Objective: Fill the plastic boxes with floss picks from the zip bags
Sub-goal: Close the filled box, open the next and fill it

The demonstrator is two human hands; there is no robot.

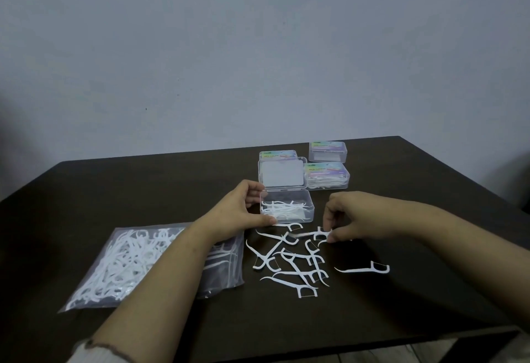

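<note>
On the table [372, 319], your zip bag [137, 265] lies by the left edge. Your left hand [238, 213] grips the open box [286, 207] mid-table; loose picks [289, 265] lie just in front. Your right hand [347, 219] pinches one pick [311, 233].

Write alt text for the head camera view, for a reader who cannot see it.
A person's right hand pinches a white plastic floss pick above a scattered pile of picks on a dark brown table, while the left hand steadies an open clear plastic box, partly filled. A clear zip bag of picks lies left; three closed boxes sit behind.
</note>
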